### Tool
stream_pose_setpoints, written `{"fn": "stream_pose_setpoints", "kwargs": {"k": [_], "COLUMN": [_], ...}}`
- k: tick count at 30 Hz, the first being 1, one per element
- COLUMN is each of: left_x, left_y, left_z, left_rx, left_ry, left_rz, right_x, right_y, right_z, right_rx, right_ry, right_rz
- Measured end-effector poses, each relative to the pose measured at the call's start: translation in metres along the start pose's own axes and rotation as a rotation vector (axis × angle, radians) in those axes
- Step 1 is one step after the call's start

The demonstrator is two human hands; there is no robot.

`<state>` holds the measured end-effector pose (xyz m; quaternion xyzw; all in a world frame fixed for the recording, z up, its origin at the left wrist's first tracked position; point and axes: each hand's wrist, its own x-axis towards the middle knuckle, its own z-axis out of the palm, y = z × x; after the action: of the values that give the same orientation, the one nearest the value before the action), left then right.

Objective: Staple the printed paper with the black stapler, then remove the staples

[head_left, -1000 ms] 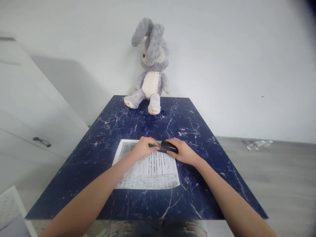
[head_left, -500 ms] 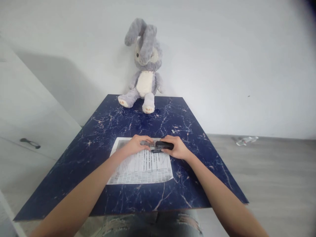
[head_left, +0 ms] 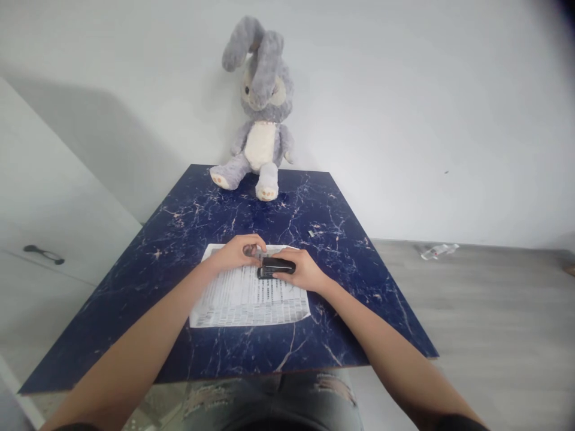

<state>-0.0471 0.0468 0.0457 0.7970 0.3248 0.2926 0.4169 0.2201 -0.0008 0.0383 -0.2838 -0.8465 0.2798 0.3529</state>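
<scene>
A printed sheet of paper [head_left: 245, 296] lies on a dark blue marbled table [head_left: 179, 239]. My right hand [head_left: 303, 269] is wrapped round a small black stapler [head_left: 274, 267] that rests on the sheet's far edge. My left hand [head_left: 238, 252] sits just left of the stapler, its fingers curled and pinched near the stapler's front; I cannot make out what they hold. Both forearms reach in from below.
A grey plush rabbit [head_left: 259, 114] sits at the table's far edge against the white wall. A small pale scrap [head_left: 311, 233] lies on the table beyond my right hand. A white cabinet with a dark handle [head_left: 44, 254] stands left. A clear wrapper [head_left: 433, 251] lies on the grey floor.
The stapler's jaws, open with my left fingers at its front, have come together. Both hands and the stapler shifted slightly left on the paper as my head moved.
</scene>
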Motion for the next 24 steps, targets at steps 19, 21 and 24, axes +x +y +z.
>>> {"fn": "stream_pose_setpoints", "kwargs": {"k": [19, 21, 24], "left_x": [0.004, 0.002, -0.004], "left_y": [-0.023, -0.021, -0.020], "left_z": [-0.018, -0.021, -0.035], "left_rx": [-0.748, -0.825, -0.964], "left_ry": [0.391, 0.414, 0.452], "left_rz": [-0.052, -0.056, -0.073], "right_x": [-0.094, -0.082, -0.060], "right_y": [0.060, 0.074, 0.085], "right_z": [-0.117, -0.120, -0.119], "right_rx": [0.030, -0.112, -0.265], "right_ry": [0.368, 0.256, -0.106], "right_rz": [0.349, 0.325, 0.217]}}
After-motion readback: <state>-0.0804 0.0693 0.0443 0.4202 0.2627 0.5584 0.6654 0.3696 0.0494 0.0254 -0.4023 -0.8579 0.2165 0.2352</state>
